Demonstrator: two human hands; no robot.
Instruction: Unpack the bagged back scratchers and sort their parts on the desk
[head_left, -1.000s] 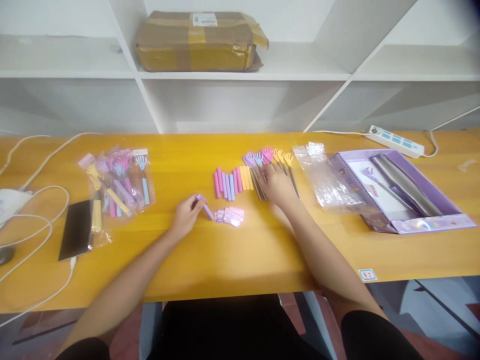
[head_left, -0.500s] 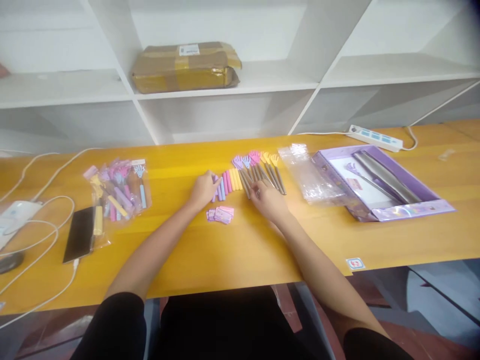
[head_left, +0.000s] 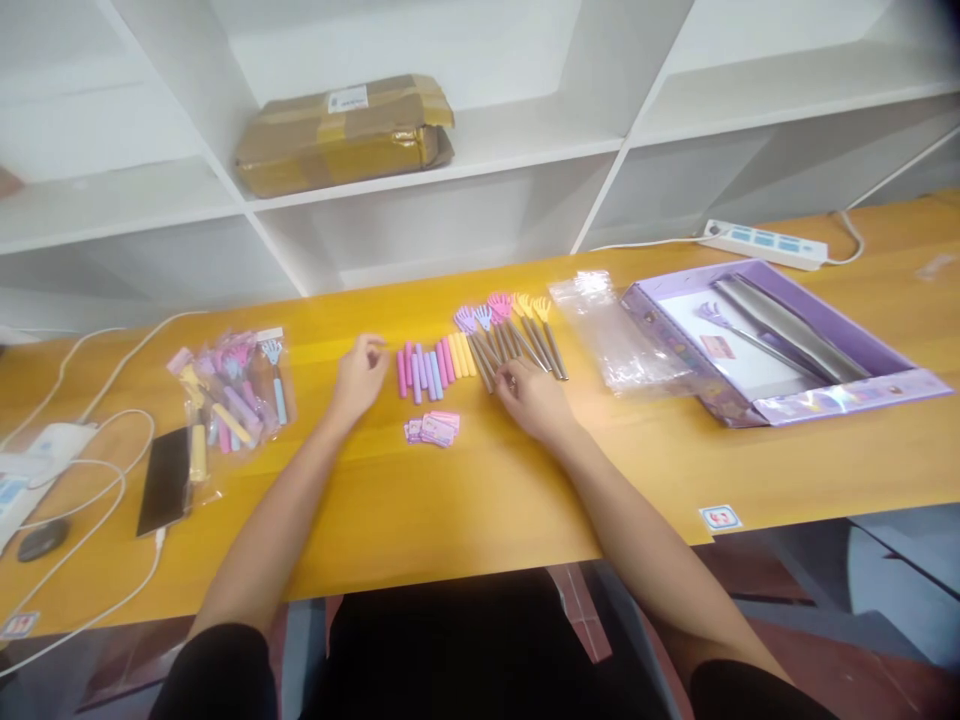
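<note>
My left hand (head_left: 361, 374) is raised just left of a row of coloured tubes (head_left: 424, 371), fingers curled but apart, holding nothing. The tubes are pink, purple, blue and yellow and lie side by side. My right hand (head_left: 531, 396) rests at the lower ends of several metal rods with purple, blue, pink and yellow hand-shaped heads (head_left: 501, 308); its fingers are bent together, and what they hold, if anything, is hidden. Small printed cards (head_left: 437, 429) lie in a loose pile below the tubes.
Plastic-bagged pieces (head_left: 236, 385), a phone (head_left: 165, 480) and white cables are at the left. Right of the rods come clear bags (head_left: 619, 340), a purple box (head_left: 847, 400) and a power strip (head_left: 765, 243). A taped carton (head_left: 337, 145) sits on the shelf behind.
My left hand has moved left, off the tubes, and its fingers have opened, uncovering the row's left end. My right hand stays by the rods. The camera view has tilted.
</note>
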